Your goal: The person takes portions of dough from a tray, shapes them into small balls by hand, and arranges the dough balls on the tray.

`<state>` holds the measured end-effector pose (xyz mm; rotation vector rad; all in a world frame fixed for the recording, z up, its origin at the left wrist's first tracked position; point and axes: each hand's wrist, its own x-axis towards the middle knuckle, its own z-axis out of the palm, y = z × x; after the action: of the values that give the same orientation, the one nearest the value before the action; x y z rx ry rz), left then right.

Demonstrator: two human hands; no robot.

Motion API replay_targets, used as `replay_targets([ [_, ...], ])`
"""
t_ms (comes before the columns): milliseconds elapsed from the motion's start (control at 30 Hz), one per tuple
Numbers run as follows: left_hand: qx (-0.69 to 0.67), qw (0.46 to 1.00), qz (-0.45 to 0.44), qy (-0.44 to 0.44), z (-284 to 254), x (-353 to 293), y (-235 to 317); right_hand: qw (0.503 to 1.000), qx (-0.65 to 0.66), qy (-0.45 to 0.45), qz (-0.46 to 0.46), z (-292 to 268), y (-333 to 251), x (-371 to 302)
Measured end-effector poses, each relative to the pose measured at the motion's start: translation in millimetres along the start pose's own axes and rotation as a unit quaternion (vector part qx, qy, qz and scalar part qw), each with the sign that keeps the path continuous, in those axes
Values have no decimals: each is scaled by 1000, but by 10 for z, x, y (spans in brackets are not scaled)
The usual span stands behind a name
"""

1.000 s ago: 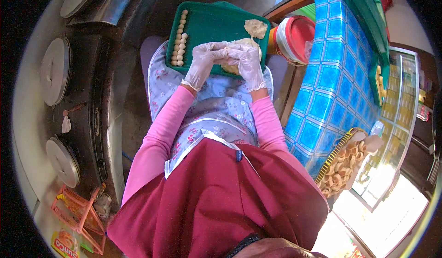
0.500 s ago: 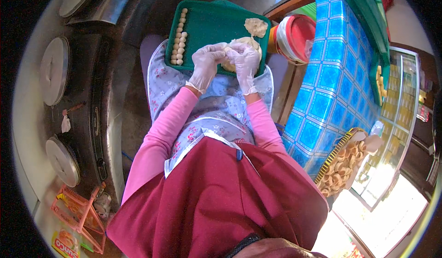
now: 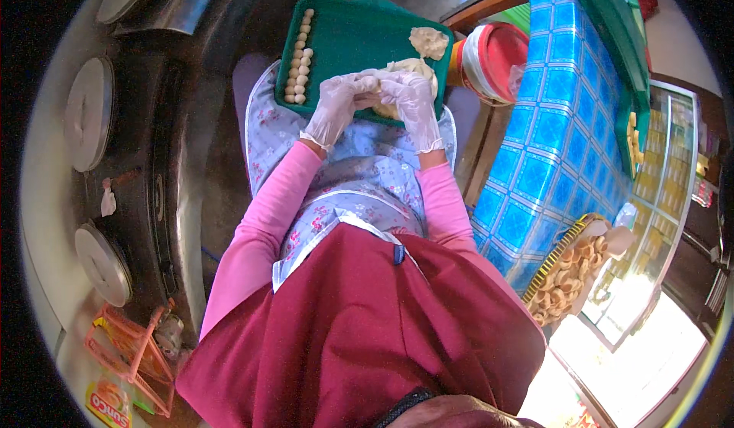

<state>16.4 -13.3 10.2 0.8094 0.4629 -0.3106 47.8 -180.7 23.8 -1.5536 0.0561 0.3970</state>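
Note:
Both hands, in thin translucent gloves, meet fingertip to fingertip over the near side of a green tray [image 3: 348, 42] on my lap. My left hand [image 3: 335, 107] has its fingers closed on a small piece of pale dough [image 3: 376, 86], mostly hidden by the fingers. My right hand [image 3: 414, 105] pinches the same piece from the other side. A large lump of dough [image 3: 420, 68] sits behind and under my right hand, partly covered by it. Beyond that lies a rough, flatter dough piece [image 3: 430, 43]. Small round dough balls [image 3: 303, 70] line the tray's left side in two rows.
To the right stand a red-lidded tub [image 3: 505, 59] and a table with a blue checked cloth [image 3: 539, 134]. A basket of curved brown pieces [image 3: 569, 279] sits at that table's near end. On the left is a dark stove-like counter with round metal lids [image 3: 89, 115].
My hands have dipped slightly toward me, and the fingers have shifted around the dough piece between them. The rows of balls look the same.

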Motion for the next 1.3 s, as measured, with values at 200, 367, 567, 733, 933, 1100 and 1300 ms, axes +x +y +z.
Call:
replay_targets([
  [200,-54,998,-29,10,-35,23,-22,926,-244,22,-286,127,-42,-33],
  [367,145,979,140,38,117,-153,-113,992,112,58,4,129,139,56],
  [567,438,805,398,-49,262,-352,-133,985,-12,102,-136,93,430,228],
  [733,105,953,285,-5,143,-283,-178,991,25,83,-98,423,70,57],
  [933,51,982,171,60,87,-240,81,994,106,28,6,533,-27,143],
  [1100,-3,975,166,149,-529,-3,94,985,160,-41,54,1010,-72,479],
  [1300,-91,968,157,172,-592,-282,172,999,43,1,23,1287,305,1328],
])
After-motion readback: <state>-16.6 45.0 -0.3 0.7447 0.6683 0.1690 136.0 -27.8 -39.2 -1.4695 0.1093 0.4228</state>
